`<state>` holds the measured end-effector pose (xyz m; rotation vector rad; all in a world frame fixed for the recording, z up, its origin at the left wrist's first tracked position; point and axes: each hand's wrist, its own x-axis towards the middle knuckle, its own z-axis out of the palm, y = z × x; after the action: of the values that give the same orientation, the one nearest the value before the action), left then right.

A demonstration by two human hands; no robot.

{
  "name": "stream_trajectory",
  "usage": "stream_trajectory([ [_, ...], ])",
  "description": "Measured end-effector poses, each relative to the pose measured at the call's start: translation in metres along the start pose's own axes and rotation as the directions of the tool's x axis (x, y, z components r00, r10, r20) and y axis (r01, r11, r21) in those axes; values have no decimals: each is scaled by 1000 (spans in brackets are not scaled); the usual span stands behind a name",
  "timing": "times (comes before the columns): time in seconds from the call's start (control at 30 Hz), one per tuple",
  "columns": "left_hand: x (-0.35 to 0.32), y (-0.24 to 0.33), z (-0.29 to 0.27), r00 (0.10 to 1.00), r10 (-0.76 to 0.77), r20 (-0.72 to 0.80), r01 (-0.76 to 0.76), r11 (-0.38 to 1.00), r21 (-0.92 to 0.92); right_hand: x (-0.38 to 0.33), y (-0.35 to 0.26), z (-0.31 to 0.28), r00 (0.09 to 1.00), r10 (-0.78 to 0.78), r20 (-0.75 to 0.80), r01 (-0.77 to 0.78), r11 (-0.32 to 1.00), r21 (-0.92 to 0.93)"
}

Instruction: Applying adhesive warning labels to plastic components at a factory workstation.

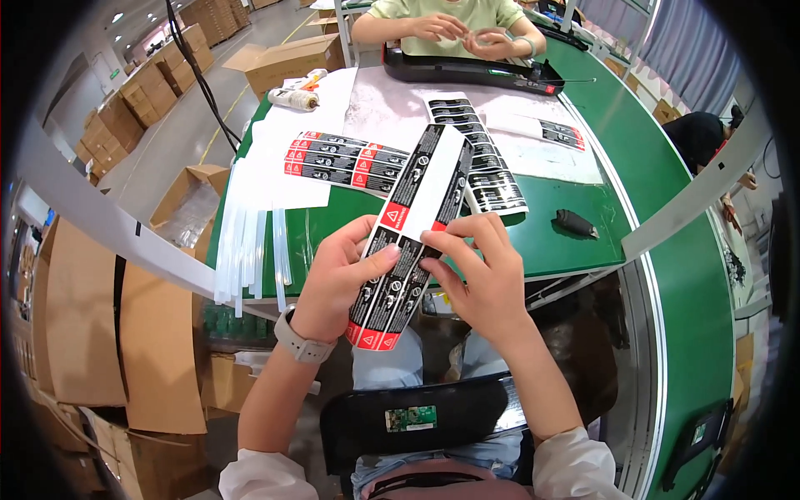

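A long sheet of black and red warning labels is held up in front of me, tilted away toward the table. A white strip of bare backing runs along its upper part. My left hand grips its left edge, thumb on top. My right hand is at the right edge, thumb and forefinger pinched close to a label; whether a label is lifted there I cannot make out. Below, across my lap, rests a black plastic housing with a small green circuit board on it.
On the green table lie more label sheets, a black-and-white label strip, a small black object and translucent glue sticks. A glue gun lies farther back. Opposite, a person works over a black housing. Cardboard boxes stand at left.
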<state>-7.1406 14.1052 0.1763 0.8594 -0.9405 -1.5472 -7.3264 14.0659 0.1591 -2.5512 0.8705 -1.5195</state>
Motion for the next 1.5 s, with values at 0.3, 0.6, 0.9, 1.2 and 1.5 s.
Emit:
stream_trajectory([
  [0.3, 12, -16, 8, 999, -39, -1, 39, 999, -30, -15, 21, -1, 987, -140, -83, 139, 990, -25],
  [0.6, 4, -20, -12, 1000, 3, 9, -4, 999, 39, -11, 2, 3, 995, 90, 47, -93, 994, 59],
  [0.9, 13, -37, -7, 997, 8, 77, -4, 999, -51, -26, 5, -4, 966, 220, 139, -236, 965, 111],
  [1.2, 13, -31, -8, 998, 8, 65, 3, 987, -159, -21, -3, 2, 991, 134, 26, -135, 989, 59],
  [1.5, 14, -28, -10, 993, -81, 87, 103, 950, -294, -18, -7, -2, 995, 88, 56, -90, 996, 23],
])
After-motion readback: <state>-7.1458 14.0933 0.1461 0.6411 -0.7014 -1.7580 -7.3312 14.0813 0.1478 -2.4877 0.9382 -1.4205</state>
